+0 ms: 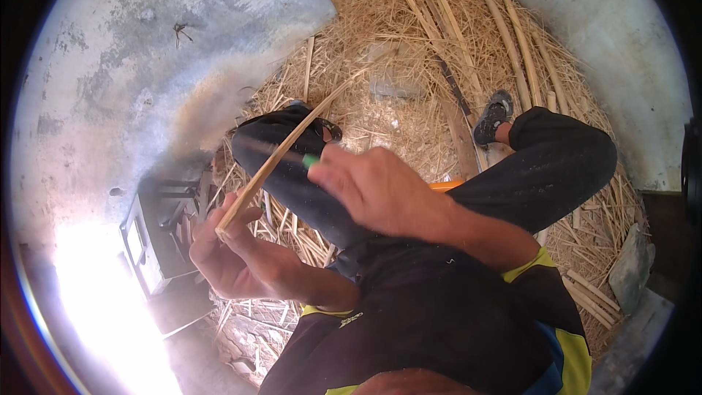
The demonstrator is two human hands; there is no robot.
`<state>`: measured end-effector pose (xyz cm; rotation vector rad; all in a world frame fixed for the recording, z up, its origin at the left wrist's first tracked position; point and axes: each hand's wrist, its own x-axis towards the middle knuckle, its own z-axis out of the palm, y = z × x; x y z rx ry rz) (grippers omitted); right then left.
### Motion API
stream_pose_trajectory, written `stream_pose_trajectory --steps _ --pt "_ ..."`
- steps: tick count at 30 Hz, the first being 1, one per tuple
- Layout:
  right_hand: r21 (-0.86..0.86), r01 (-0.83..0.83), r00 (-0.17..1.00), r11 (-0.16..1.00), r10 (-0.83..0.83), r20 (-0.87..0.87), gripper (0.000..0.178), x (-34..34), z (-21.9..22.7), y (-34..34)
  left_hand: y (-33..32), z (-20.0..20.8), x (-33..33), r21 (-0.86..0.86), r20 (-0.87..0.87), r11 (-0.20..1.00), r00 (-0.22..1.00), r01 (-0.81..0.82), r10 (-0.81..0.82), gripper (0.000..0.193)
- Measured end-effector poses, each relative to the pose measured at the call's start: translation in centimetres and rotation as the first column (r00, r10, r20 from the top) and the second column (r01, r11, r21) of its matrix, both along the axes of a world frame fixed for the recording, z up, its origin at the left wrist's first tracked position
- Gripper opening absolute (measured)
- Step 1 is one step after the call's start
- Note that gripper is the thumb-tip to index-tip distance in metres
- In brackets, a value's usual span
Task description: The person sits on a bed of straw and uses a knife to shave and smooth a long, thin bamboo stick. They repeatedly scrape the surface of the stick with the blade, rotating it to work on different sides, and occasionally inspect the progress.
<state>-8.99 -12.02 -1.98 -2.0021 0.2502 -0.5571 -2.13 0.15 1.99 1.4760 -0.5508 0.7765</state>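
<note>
Looks like whittling to me: the left hand (252,260) has thumb and fingers pinched around the near end of the strip (296,133), which slants off far and right above the left leg (303,208). The right hand (395,194) has its fingers wrapped round what I'd call a knife (311,161), green bit poking out, blade side a blur by the strip's middle. Can't tell if it's actually biting.

For clean shaving I'd go with a shallow blade angle and light, long strokes aimed far, away from those pinching fingers. Turn the strip a little between passes so it thins evenly. And mind that leg right underneath; a slip could land there. Shavings can just drop on the straw (365,11).
</note>
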Motion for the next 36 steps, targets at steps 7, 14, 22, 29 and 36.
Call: stream_pose_trajectory --steps 7,14,22,29,36 --pt "-0.089 0.053 0.972 0.995 -0.072 -0.224 0.029 -1.3 1.2 -0.1 -0.1 0.2 -0.2 -0.006 0.005 1.0 1.0 0.011 -0.011 0.019" --pt "-0.143 0.109 0.979 0.984 -0.131 -0.157 0.024 -0.9 0.2 -0.4 -0.2 0.4 0.2 0.059 0.085 0.998 0.996 0.033 -0.038 0.025" --pt "-0.206 0.128 0.978 0.97 -0.159 -0.139 0.028 -0.2 -0.8 -0.4 -0.2 0.5 0.4 0.074 0.028 0.993 0.996 0.088 -0.09 0.021" --pt "-0.27 0.248 0.91 0.93 -0.319 -0.265 0.037 1.3 -3.7 -1.8 0.0 0.6 0.7 0.105 0.027 0.993 0.998 0.053 -0.056 0.021" --pt "-0.186 0.183 0.956 0.965 -0.218 -0.194 0.049 1.7 -2.7 -2.5 -1.4 0.8 0.3 -0.033 0.033 0.998 0.998 0.046 -0.045 0.021"
